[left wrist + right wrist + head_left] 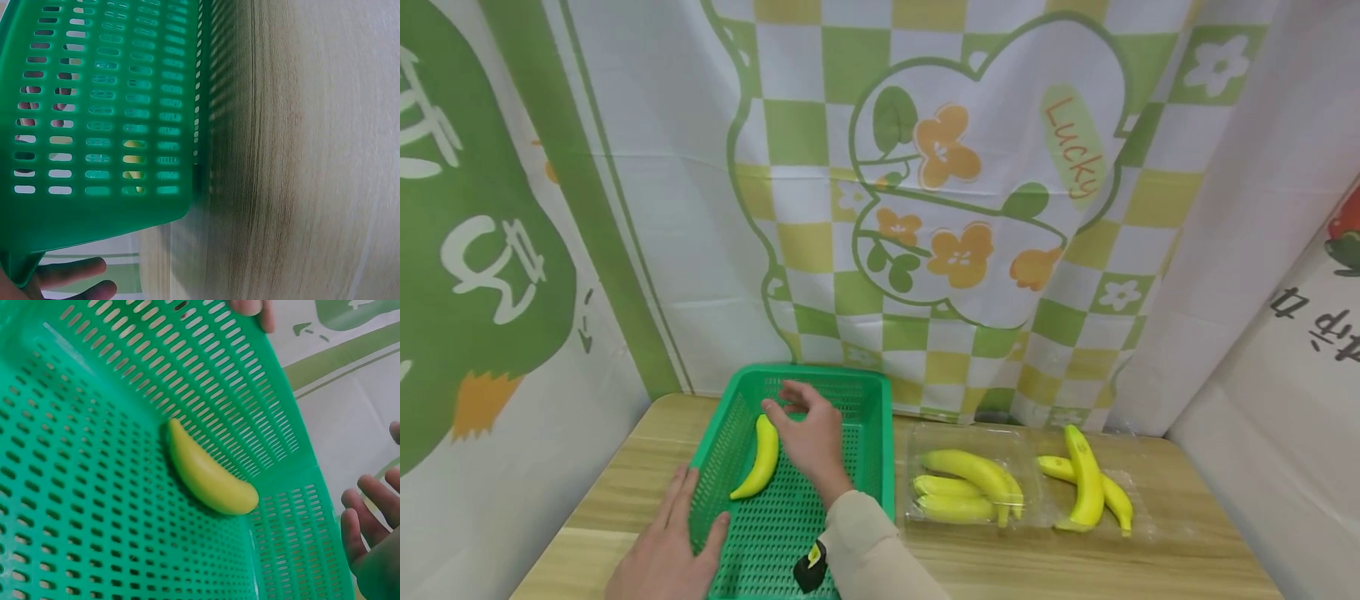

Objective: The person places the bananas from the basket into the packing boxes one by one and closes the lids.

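Right hand (808, 433): fingers loosely parted, empty, above green basket (878, 442). Left hand (666, 542): fingers extended, at basket's near-left rim. One banana (765, 458) inside, apparently done. Seemingly left: bananas (973, 473) in clear container (947, 437), crossed pair (1086, 487) beyond.

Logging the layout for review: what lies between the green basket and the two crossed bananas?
A clear plastic container with bananas in it; the head view shows this.
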`<state>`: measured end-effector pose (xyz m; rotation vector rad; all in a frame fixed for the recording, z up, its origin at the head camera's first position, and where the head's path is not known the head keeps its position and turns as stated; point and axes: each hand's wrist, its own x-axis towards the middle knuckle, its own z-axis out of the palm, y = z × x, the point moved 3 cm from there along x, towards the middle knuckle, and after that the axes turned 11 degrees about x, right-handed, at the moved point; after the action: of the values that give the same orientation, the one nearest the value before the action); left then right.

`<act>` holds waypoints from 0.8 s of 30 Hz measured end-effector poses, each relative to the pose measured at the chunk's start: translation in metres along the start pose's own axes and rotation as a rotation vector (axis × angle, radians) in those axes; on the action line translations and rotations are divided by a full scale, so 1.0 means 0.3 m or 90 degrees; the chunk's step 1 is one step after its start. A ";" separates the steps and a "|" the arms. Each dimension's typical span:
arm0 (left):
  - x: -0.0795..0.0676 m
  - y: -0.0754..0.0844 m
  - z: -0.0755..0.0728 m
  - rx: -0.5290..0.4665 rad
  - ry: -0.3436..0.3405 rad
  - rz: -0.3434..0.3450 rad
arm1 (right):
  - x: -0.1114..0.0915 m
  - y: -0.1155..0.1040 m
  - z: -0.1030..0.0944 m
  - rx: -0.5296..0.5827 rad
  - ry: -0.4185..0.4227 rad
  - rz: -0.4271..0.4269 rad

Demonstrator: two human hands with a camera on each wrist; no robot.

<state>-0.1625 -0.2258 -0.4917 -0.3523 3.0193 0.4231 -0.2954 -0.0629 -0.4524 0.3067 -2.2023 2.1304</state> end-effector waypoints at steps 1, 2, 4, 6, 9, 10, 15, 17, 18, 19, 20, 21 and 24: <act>0.000 0.000 0.000 0.000 -0.001 0.000 | -0.003 0.003 0.002 -0.001 -0.010 0.002; 0.001 0.000 0.001 0.000 -0.002 0.001 | -0.005 0.006 0.004 0.001 -0.019 0.003; 0.001 -0.001 0.002 -0.001 -0.006 0.002 | -0.009 0.012 0.006 0.002 -0.036 0.003; 0.002 -0.002 0.003 -0.001 -0.008 0.002 | -0.010 0.015 0.007 0.002 -0.047 -0.001; 0.004 -0.005 0.003 -0.001 -0.011 0.006 | -0.008 0.019 0.009 0.002 -0.053 -0.003; 0.005 -0.006 0.003 -0.001 -0.011 0.007 | -0.008 0.021 0.010 0.002 -0.052 -0.003; 0.010 -0.012 0.002 -0.005 -0.019 0.014 | -0.012 0.030 0.017 0.001 -0.059 0.010; 0.011 -0.012 0.002 -0.006 -0.021 0.015 | -0.013 0.034 0.020 -0.001 -0.065 0.012; 0.011 -0.012 0.002 -0.006 -0.021 0.015 | -0.013 0.036 0.021 -0.002 -0.066 0.011; 0.011 -0.011 0.002 -0.006 -0.020 0.016 | -0.013 0.037 0.021 -0.002 -0.066 0.011; 0.011 -0.010 0.002 -0.005 -0.020 0.018 | -0.013 0.039 0.020 -0.002 -0.065 0.011; 0.011 -0.009 0.002 -0.005 -0.021 0.018 | -0.013 0.040 0.019 -0.003 -0.063 0.012; 0.008 -0.011 -0.003 -0.004 -0.022 0.014 | -0.010 0.041 0.024 -0.006 -0.065 0.012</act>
<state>-0.1641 -0.2296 -0.4919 -0.3090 2.9909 0.4363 -0.2940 -0.0695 -0.4653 0.4049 -2.2768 2.1599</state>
